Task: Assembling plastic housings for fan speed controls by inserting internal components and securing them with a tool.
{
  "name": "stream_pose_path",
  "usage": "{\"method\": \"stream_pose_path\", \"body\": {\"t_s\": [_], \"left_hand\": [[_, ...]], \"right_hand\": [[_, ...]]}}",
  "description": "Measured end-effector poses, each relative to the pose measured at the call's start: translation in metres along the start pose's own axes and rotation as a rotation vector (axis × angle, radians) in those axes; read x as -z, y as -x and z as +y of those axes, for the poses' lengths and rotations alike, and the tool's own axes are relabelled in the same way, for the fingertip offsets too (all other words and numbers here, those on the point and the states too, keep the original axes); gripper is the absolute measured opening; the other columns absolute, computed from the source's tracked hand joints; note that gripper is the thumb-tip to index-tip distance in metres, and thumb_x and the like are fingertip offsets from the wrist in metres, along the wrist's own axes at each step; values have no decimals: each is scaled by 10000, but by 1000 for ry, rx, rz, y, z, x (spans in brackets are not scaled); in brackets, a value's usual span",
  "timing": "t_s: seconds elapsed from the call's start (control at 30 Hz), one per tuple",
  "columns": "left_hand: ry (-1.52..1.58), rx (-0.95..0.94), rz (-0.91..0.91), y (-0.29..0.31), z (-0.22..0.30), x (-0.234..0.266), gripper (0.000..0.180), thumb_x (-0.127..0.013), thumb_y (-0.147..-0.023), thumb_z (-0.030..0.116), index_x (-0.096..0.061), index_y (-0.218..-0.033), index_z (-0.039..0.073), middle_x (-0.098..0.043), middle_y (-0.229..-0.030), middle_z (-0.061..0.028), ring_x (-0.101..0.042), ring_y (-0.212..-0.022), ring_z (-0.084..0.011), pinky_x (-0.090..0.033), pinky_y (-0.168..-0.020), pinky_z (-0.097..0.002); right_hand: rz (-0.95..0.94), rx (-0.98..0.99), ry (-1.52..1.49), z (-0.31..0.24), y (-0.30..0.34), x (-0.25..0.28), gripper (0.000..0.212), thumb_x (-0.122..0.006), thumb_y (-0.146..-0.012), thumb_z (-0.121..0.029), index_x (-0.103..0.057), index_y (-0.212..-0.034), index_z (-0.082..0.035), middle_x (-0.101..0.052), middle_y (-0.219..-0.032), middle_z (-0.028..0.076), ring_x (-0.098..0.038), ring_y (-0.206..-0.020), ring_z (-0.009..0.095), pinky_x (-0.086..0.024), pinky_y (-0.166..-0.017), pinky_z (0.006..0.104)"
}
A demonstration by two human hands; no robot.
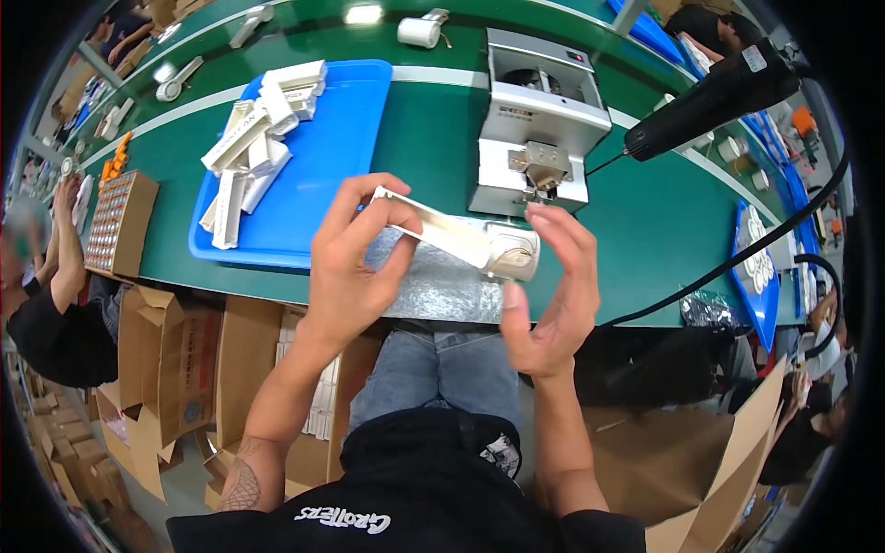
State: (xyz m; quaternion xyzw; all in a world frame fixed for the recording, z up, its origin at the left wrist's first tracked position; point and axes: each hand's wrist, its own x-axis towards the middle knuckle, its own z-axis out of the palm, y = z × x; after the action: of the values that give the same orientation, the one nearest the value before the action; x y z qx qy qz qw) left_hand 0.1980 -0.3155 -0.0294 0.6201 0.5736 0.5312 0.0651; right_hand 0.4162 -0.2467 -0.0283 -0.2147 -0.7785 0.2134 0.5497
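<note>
Green work table point(664, 230), grey metal sheet at its near edge. Left hand point(355, 267) pinches long flat white cardboard box point(442, 235) at its far-left end; long axis slants down-right to right hand point(553, 286), fingers loosely curled at the end with the round white part point(516, 251).

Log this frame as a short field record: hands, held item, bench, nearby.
left hand: grips the far end of the white box
right hand: open, fingertips at the box's near end
box: long, narrow, held above the metal sheet
tray: blue, with a pile of white boxes
machine: grey, behind the hands
heat gun: black, hanging at right
</note>
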Motion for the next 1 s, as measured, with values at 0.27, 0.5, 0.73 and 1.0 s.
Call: {"method": "stream_pose_path", "body": {"t_s": [0.27,0.5,0.73,1.0], "left_hand": [[319,-110,-8,6,44,-50,449,-802,-837,-76,-707,-1262,35,-697,-1254,-164,-714,-1164,-316,-574,-950,-423],[314,-14,-32,34,35,-49,338,-781,-880,-34,-736,-1213,-4,-738,-1103,-144,-706,-959,-256,-570,-838,-353],[747,94,-306,53,80,57,175,-717,-976,99,-792,-1104,7,-755,-1031,-131,-721,-898,-269,-587,-815,-364],[794,30,-303,81,78,78,178,-722,-957,92,-799,-1091,4,-760,-1032,-146,-731,-904,-272,-594,-802,-363]], "right_hand": [[205,-450,-467,-13,5,34,370,-802,-958,-19,-604,-1266,40,-713,-1157,148,-696,-986,179,-598,-855,299],[449,-626,-643,9,22,61,261,-768,-972,23,-627,-1192,17,-694,-1095,125,-678,-878,159,-570,-694,298],[250,-299,-16,19,24,55,300,-831,-877,87,-681,-1130,29,-662,-1146,102,-637,-1039,162,-519,-946,286],[175,-343,-64,59,50,38,354,-851,-814,85,-704,-1130,23,-658,-1158,132,-654,-1057,217,-534,-929,316]]}}
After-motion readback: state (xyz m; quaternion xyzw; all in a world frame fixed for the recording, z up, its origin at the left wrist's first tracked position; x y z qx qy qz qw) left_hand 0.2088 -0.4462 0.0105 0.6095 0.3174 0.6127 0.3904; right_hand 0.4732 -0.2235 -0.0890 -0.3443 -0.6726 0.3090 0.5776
